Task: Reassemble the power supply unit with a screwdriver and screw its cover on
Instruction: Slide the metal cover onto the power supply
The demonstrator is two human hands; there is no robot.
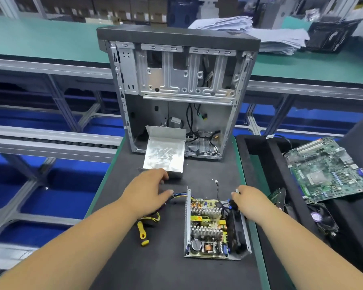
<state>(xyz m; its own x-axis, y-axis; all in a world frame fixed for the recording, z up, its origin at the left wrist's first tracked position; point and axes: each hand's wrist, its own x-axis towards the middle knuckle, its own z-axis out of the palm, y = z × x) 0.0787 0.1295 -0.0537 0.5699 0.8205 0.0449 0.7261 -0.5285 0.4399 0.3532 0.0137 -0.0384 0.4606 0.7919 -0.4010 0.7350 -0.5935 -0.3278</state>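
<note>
Head view: the power supply unit (215, 227) lies open on the dark, felt-like mat of the table (170, 268), in front of the person and a little to the right. It is a shallow sheet-metal tray, roughly rectangular, with its long axis running away from the person. Inside sits a yellowish circuit board with two rows of finned aluminium heat sinks, a copper-wound coil and dark cylindrical capacitors. A bundle of yellow, blue and black wires (177, 195) leaves its far left corner and trails left.

The left hand (147, 191) reaches forward with fingers spread and relaxed; its fingertips lie at the near edge of the cover (164, 153), and the thumb is at the wire bundle. Whether it presses either one cannot be told. The cover is a bent panel of bright, scuffed metal, lying beyond the unit with its long axis pointing away and its far flap folded up.

The right hand (249, 203) rests at the unit's far right corner, fingers curled about the thin black wires (228, 203) there, apparently pinching them.

A screwdriver (142, 232) with a yellow and black handle lies left of the unit, under the left forearm, pointing away.

Behind stands an empty grey steel computer case (176, 97), side open. To the right, a green motherboard (331, 170) lies in a black tray (260, 155).
</note>
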